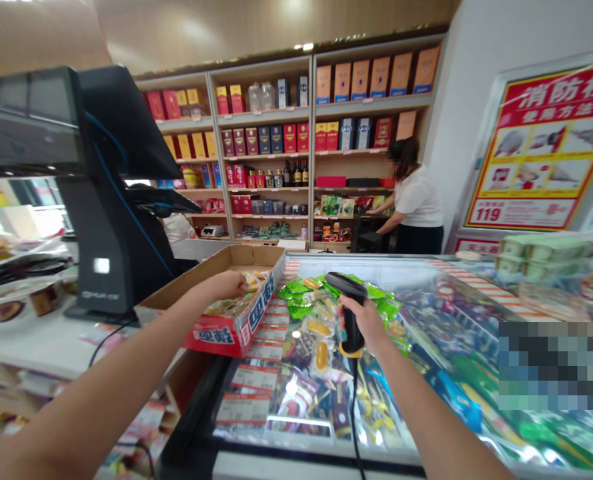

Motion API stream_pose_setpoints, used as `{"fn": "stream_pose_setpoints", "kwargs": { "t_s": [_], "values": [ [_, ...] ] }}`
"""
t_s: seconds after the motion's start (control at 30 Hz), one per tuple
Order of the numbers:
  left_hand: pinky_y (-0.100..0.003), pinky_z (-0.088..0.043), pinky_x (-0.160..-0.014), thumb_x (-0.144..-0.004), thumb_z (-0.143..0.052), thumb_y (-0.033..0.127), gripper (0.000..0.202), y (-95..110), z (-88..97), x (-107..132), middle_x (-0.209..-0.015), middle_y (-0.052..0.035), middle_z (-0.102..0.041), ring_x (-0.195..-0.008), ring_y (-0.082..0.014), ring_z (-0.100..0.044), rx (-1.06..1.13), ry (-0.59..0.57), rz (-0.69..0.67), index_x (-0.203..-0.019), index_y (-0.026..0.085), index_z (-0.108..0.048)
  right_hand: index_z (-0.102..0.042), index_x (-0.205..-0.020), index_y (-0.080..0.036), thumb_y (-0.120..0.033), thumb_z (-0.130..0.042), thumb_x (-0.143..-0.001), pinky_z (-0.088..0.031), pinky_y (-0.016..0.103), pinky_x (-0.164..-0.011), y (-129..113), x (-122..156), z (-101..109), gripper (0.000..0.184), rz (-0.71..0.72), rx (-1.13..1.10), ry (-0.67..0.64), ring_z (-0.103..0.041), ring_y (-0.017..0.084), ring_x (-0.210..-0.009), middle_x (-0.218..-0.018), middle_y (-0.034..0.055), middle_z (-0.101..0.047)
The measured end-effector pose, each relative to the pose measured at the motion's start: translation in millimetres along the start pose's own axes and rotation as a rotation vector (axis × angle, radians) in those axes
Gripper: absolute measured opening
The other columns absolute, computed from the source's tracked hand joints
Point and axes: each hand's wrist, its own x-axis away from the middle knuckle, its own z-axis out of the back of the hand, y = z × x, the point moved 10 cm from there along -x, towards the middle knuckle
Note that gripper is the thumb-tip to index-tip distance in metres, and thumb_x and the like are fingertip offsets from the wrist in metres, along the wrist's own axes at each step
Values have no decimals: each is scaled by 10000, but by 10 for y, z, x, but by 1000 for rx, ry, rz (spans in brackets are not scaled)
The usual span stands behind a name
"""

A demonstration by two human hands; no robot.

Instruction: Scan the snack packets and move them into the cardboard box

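My left hand [227,285] reaches over the wall of an open cardboard box [215,333] with red printing, its fingers at the small wrapped snack packets [236,300] inside. Whether it grips one, I cannot tell. My right hand [365,322] is closed around a black handheld barcode scanner [350,313] with a yellow ring at its base and a cord running down. Close in front of the scanner lies a heap of green snack packets [321,293] on the glass lid of a chest freezer [306,448].
A black checkout terminal [103,187] with screens stands on the white counter [31,347] left of the box. A person [416,200] works behind the freezer before wooden shelves [261,133] of boxed liquor. A fire-hydrant notice [541,147] hangs on the right wall.
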Motion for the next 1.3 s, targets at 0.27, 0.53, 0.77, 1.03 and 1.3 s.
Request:
{"fn": "stream_pose_setpoints", "kwargs": {
  "t_s": [0.27, 0.53, 0.77, 1.03, 1.3],
  "values": [
    [-353, -575, -697, -762, -694, 337, 255, 852, -34, 334, -739, -7, -624, -648, -129, -604, 1389, 95, 90, -925, 161, -607, -606, -600, -161, -415, -688, -678, -418, 256, -381, 63, -28, -38, 278, 9, 45, -38, -508, 125, -358, -466, 21, -596],
    [-318, -593, -638, -492, -886, 258, 586, 1239, -1135, 358, -834, -3, -660, -674, -128, -629, 1601, 19, 185, -1004, 195, -609, -613, -624, -162, -406, -677, -686, -424, 250, -395, 8, 65, -146, 260, -11, 65, -135, -524, 119, -385, -517, 13, -611],
    [-279, -572, -567, -443, -884, 306, 654, 989, -1260, 344, -836, 15, -635, -664, -128, -615, 1481, 108, 191, -1024, 207, -601, -605, -623, -163, -406, -688, -640, -429, 255, -387, 179, 175, -435, 257, -63, 190, -334, -518, 120, -367, -521, 11, -617],
    [-293, -564, -522, -446, -872, 286, 694, 1051, -1275, 360, -844, 14, -611, -632, -130, -604, 1464, 84, 180, -1065, 203, -572, -608, -619, -157, -414, -658, -691, -432, 253, -400, 170, 210, -446, 271, -56, 186, -325, -510, 114, -359, -514, 19, -621],
    [-293, -567, -526, -479, -861, 290, 633, 1106, -1280, 375, -827, 16, -619, -632, -133, -612, 1468, 60, 164, -1028, 197, -561, -589, -614, -167, -405, -651, -668, -423, 250, -389, 199, 200, -450, 252, -65, 198, -316, -508, 116, -352, -496, 12, -611]
  ]
}}
